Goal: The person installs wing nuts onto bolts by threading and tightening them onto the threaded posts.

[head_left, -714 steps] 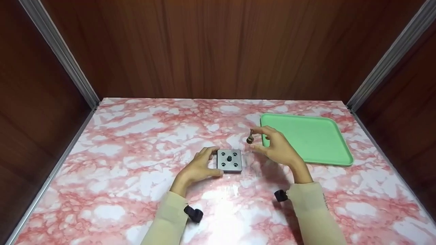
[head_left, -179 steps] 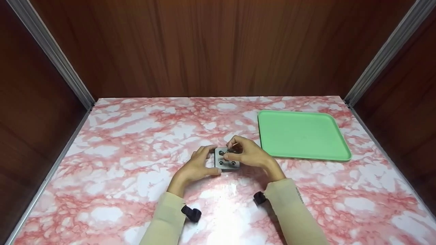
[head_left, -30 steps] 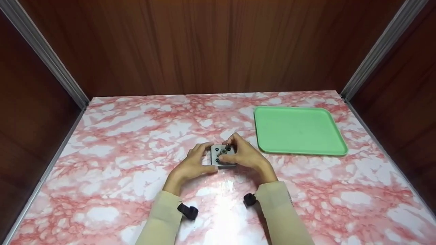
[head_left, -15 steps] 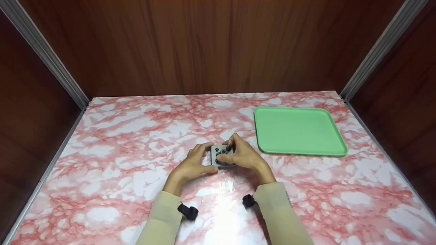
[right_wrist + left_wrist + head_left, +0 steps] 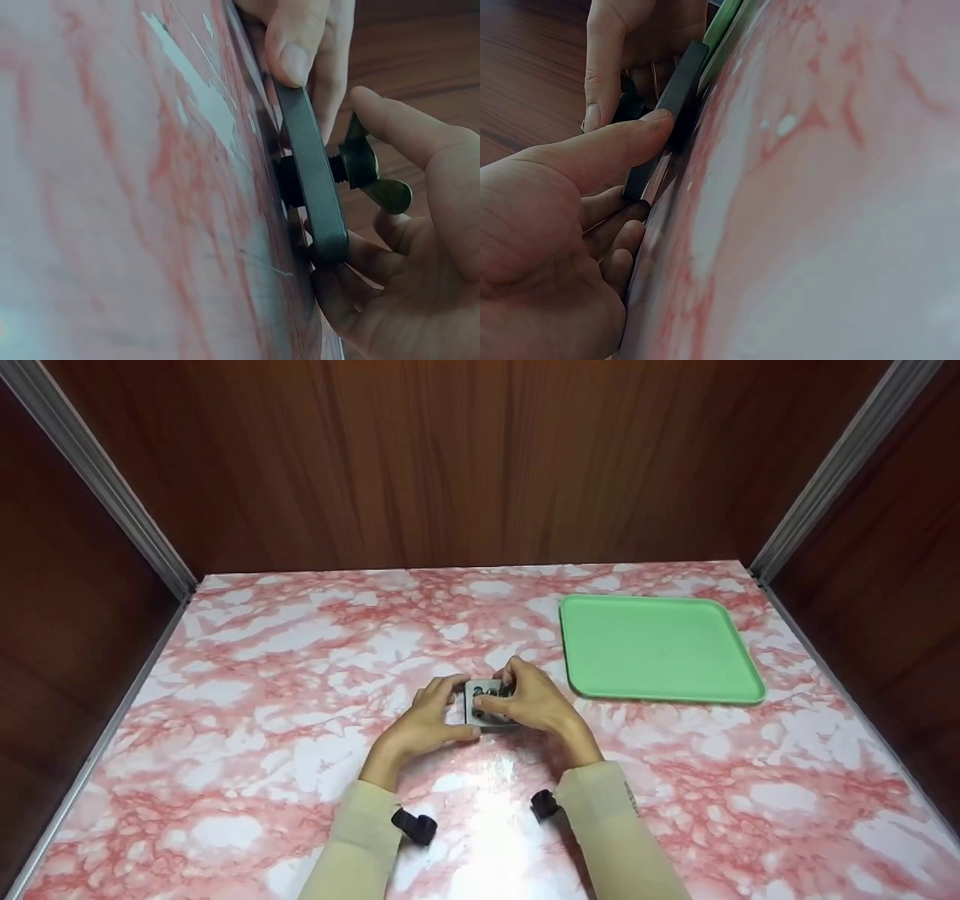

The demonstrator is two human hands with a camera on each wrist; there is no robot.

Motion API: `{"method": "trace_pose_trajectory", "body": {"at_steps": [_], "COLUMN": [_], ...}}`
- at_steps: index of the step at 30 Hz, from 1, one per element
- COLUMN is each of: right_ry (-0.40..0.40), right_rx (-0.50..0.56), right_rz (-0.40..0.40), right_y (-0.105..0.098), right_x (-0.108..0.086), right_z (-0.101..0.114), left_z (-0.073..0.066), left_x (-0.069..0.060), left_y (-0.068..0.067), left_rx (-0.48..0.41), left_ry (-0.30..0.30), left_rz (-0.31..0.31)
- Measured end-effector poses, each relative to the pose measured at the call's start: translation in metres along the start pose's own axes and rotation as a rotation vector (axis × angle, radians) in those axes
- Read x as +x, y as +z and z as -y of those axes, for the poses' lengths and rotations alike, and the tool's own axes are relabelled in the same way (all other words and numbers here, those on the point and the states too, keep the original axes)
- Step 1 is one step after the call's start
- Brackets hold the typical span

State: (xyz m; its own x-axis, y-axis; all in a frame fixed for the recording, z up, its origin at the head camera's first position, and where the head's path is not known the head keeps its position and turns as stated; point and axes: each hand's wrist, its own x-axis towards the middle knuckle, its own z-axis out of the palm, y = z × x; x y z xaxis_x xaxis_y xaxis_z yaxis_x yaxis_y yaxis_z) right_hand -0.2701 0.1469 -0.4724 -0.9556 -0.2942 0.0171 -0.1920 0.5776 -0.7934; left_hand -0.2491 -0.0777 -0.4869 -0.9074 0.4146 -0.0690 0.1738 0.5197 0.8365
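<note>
A small square metal plate point(image 5: 491, 723) with corner holes is held just off the table in the head view. My left hand point(image 5: 424, 721) grips its left side, thumb on the near edge and fingers on the far edge. A bolt point(image 5: 338, 169) passes through the plate, its black head point(image 5: 290, 181) on the table side. On its threaded end sits a brass-coloured wing nut point(image 5: 364, 161), with a little thread showing between nut and plate. My right hand point(image 5: 541, 705) works the nut, thumb against one wing; in the head view this hand hides most of the nut.
A green tray point(image 5: 660, 652) lies at the right rear of the red-and-white marbled table point(image 5: 300, 645). Dark wood panels point(image 5: 480, 465) stand behind and on both sides. A small black camera is strapped to each sleeve.
Earlier the right hand held the wing nut beside the plate; now the nut is on the bolt. Over the last second the right thumb has swept left and away across the plate; the left hand stays.
</note>
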Motion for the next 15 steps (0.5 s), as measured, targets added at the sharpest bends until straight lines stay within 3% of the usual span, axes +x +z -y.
{"method": "trace_pose_trajectory", "body": {"at_steps": [15], "right_ry": [-0.031], "right_rx": [-0.035], "right_rz": [-0.035], "right_y": [0.0033], "right_x": [0.0012], "right_z": [0.0002], "left_z": [0.0000], "left_x": [-0.0015], "left_y": [0.0003], "left_rx": [-0.067], "left_ry": [-0.029], "left_rz": [0.002]}}
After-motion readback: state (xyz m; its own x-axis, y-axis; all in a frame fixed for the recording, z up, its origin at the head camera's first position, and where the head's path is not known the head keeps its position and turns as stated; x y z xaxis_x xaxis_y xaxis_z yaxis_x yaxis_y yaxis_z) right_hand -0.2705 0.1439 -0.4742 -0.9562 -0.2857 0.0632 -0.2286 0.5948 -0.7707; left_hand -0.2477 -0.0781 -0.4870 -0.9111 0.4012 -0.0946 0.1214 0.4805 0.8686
